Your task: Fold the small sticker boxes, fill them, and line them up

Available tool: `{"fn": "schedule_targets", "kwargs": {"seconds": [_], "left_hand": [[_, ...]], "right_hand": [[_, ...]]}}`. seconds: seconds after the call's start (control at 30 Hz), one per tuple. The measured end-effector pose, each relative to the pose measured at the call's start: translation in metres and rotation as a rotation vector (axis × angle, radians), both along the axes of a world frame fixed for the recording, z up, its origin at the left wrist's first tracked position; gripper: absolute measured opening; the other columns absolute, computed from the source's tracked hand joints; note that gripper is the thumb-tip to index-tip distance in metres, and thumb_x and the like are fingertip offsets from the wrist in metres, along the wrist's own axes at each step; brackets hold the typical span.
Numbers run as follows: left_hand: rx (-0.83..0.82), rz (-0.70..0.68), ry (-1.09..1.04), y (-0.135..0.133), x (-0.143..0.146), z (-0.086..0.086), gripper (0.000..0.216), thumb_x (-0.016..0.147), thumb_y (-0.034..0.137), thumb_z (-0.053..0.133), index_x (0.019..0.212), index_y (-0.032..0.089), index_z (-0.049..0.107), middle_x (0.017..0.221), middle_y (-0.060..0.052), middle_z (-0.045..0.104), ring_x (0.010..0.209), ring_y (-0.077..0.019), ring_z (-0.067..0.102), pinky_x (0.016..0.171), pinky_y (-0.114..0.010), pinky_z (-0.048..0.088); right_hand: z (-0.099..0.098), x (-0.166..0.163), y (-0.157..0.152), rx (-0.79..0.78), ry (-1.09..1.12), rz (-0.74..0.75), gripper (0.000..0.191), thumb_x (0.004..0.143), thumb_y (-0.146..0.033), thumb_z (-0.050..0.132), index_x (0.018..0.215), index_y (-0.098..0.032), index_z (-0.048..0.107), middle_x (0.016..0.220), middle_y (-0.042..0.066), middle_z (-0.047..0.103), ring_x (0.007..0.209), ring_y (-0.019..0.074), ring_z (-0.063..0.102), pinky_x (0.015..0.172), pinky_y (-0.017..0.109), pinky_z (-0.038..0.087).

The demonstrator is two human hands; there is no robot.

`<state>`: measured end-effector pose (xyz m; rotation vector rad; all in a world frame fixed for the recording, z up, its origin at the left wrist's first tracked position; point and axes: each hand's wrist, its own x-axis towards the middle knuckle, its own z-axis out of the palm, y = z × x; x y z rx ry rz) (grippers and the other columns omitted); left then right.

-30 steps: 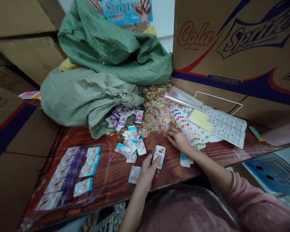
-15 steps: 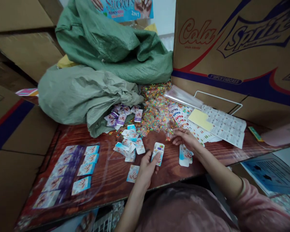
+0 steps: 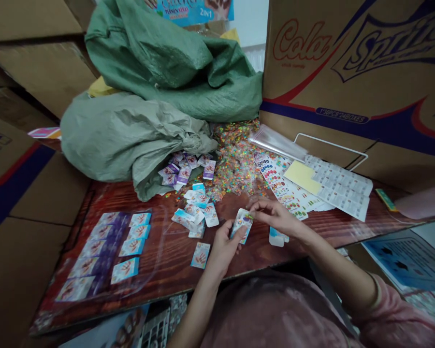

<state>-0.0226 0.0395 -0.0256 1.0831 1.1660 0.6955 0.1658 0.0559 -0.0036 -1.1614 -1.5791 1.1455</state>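
Note:
My left hand (image 3: 225, 246) grips a small white and blue carton (image 3: 242, 225) printed with colored ovals, thumb across its front. At the carton's upper end, the fingers of my right hand (image 3: 271, 215) are pinched together; what they hold, if anything, is too small to make out. A flat white and blue carton (image 3: 277, 237) lies below my right wrist. To the left of my left hand, one carton (image 3: 200, 255) lies alone, with a loose heap of blue and white cartons (image 3: 195, 212) behind it.
Behind my hands spreads a pile of small clear packets with colorful candy (image 3: 235, 159). Sticker sheets (image 3: 286, 193) lie right. Rows of purple boxes (image 3: 94, 256) and blue boxes (image 3: 132, 244) sit left. A grey-green sack (image 3: 130, 140) and big cardboard box (image 3: 348, 106) stand behind.
My right hand has moved from the edge of the candy pile to the upper end of the carton. My left hand still holds the carton, now slightly more tilted.

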Motion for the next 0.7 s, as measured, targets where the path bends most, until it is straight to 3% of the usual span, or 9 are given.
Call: {"fn": "schedule_targets", "kwargs": {"seconds": [0.17,0.33,0.53,0.7], "left_hand": [[0.094,-0.043,0.043,0.0,0.0,0.004,0.033,0.079,0.041,0.062,0.1,0.015,0.062,0.07,0.003,0.057,0.048,-0.0054,0.044,0.042,-0.016,0.034],[0.212,-0.012,0.065,0.002,-0.001,0.009,0.026,0.078,0.036,0.063,0.093,0.015,0.065,0.067,0.004,0.056,0.051,-0.0057,0.043,0.048,-0.016,0.036],[0.019,0.082,-0.062,-0.004,0.007,0.006,0.041,0.076,0.049,0.064,0.099,0.016,0.06,0.065,0.005,0.053,0.043,-0.0051,0.044,0.038,-0.016,0.033],[-0.072,0.19,-0.147,-0.008,0.012,0.005,0.054,0.077,0.064,0.054,0.097,0.015,0.06,0.058,0.004,0.052,0.042,-0.007,0.047,0.037,-0.017,0.035]], "right_hand": [[-0.001,-0.013,-0.008,0.212,-0.276,-0.032,0.013,0.087,-0.024,0.055,0.079,-0.018,0.063,0.083,0.005,0.062,0.079,0.017,0.059,0.071,0.029,0.046],[-0.007,-0.02,-0.012,0.174,-0.21,-0.094,0.012,0.086,-0.031,0.061,0.086,-0.019,0.063,0.081,0.004,0.065,0.073,0.0158,0.061,0.066,0.027,0.048],[-0.006,-0.02,-0.018,0.282,-0.265,-0.028,0.02,0.094,-0.03,0.049,0.098,-0.021,0.067,0.094,0.007,0.063,0.089,0.0177,0.061,0.078,0.03,0.048],[-0.004,-0.016,-0.021,0.25,-0.227,0.009,0.021,0.093,-0.031,0.051,0.1,-0.022,0.069,0.094,0.007,0.06,0.089,0.0176,0.058,0.079,0.031,0.047]]}}
